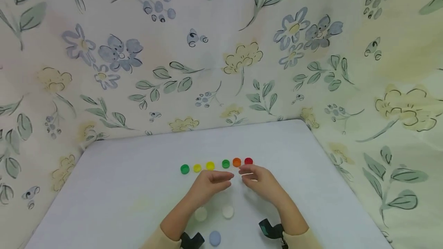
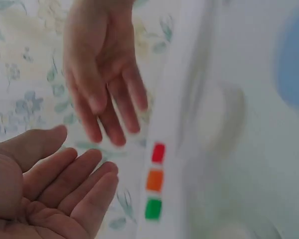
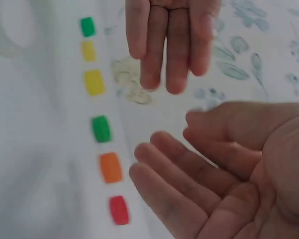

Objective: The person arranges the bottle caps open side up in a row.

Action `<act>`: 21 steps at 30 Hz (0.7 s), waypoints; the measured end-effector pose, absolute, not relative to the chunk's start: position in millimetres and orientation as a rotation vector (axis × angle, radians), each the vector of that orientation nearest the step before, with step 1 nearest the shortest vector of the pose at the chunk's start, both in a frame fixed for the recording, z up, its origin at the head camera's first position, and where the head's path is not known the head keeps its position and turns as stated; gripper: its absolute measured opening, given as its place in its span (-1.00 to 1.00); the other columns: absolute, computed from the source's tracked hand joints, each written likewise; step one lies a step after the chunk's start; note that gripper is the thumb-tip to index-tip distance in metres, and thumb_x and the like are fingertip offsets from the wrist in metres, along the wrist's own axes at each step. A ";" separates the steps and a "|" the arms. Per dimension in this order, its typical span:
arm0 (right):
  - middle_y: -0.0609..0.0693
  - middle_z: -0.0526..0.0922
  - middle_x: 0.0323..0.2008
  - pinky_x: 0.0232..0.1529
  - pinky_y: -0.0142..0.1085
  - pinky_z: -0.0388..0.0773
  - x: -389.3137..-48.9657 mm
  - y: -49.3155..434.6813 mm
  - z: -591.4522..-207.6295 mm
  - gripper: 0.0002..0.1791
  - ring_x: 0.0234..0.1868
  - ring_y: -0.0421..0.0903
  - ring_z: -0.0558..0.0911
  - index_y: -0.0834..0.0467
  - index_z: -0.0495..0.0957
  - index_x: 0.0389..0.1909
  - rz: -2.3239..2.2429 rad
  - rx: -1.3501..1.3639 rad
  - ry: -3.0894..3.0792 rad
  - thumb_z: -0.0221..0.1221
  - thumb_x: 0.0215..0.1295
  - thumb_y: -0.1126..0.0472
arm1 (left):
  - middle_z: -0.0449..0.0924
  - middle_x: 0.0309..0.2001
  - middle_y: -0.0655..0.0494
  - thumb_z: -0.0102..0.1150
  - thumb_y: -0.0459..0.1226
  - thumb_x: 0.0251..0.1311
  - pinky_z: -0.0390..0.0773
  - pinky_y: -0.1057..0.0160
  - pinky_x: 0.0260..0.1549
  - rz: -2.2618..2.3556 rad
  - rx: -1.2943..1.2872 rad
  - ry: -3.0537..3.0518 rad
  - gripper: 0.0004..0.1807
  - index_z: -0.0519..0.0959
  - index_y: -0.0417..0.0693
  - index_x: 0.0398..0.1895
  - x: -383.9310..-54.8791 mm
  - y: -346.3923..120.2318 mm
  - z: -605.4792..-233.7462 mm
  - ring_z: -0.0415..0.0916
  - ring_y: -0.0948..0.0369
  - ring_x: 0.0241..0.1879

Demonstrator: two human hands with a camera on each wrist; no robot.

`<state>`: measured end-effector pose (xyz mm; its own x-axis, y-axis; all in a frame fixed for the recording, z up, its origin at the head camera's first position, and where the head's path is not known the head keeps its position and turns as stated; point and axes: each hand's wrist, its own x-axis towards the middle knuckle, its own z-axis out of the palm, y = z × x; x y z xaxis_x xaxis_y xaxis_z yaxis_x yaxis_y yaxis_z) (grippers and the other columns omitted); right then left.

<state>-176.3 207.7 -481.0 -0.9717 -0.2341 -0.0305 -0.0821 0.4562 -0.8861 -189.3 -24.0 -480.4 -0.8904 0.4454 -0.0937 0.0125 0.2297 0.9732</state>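
My left hand [image 1: 210,183] and right hand [image 1: 260,181] face each other above the white table, fingertips a small gap apart. Both hold nothing; the fingers are relaxed and slightly bent, palms turned inward. Just beyond them runs a row of small round pieces like bottle caps: a green cap [image 1: 185,169], a yellow cap [image 1: 197,168], another yellow cap [image 1: 210,165], a second green cap [image 1: 225,163], an orange cap [image 1: 237,162] and a red cap [image 1: 248,161]. The right fingertips overlap the red cap's lower edge in the head view.
Nearer my body lie two pale white discs, a left disc [image 1: 200,214] and a right disc [image 1: 228,212], and a blue disc [image 1: 215,238]. Flowered cloth [image 1: 214,57] hangs behind the white table [image 1: 131,187] and at its sides. Each wrist wears a black camera mount.
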 end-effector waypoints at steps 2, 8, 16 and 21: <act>0.08 0.68 0.12 0.02 -0.12 0.67 -172.4 203.6 -488.8 -0.59 0.09 0.05 0.68 0.21 0.56 0.26 -1.497 -0.342 2.491 0.26 0.42 0.27 | 0.71 0.09 -0.03 0.36 -0.25 0.32 0.63 0.20 0.03 1.658 0.407 2.167 -0.63 0.69 -0.14 0.16 -191.1 -38.9 -489.2 0.65 0.13 0.11; 0.01 0.70 -0.03 -0.10 -0.23 0.66 -164.5 190.1 -502.9 -0.54 -0.10 -0.06 0.68 0.21 0.59 0.21 -1.381 -0.400 2.418 0.37 0.30 0.27 | 0.75 -0.01 0.01 0.41 -0.28 0.26 0.65 0.16 0.02 1.580 0.338 2.148 -0.60 0.68 -0.21 0.15 -185.8 -55.3 -511.6 0.69 0.17 0.01; -0.03 0.59 -0.33 -0.32 -0.35 0.49 -158.5 180.5 -504.5 -0.53 -0.37 -0.13 0.54 0.17 0.61 -0.06 -1.235 -0.432 2.373 0.57 0.00 0.26 | 0.76 -0.23 0.10 0.48 -0.39 0.14 0.66 0.28 -0.16 1.423 0.471 2.250 -0.64 0.72 -0.24 0.03 -173.2 -44.1 -517.4 0.67 0.22 -0.24; -0.06 0.53 -0.42 -0.32 -0.33 0.46 -155.8 173.8 -504.1 -0.58 -0.37 -0.16 0.48 0.12 0.58 -0.20 -1.097 -0.493 2.462 0.58 -0.05 0.29 | 0.65 -0.36 0.21 0.50 -0.40 0.08 0.56 0.36 -0.32 1.302 0.529 2.316 -0.68 0.75 -0.14 -0.05 -168.5 -37.6 -518.5 0.54 0.26 -0.38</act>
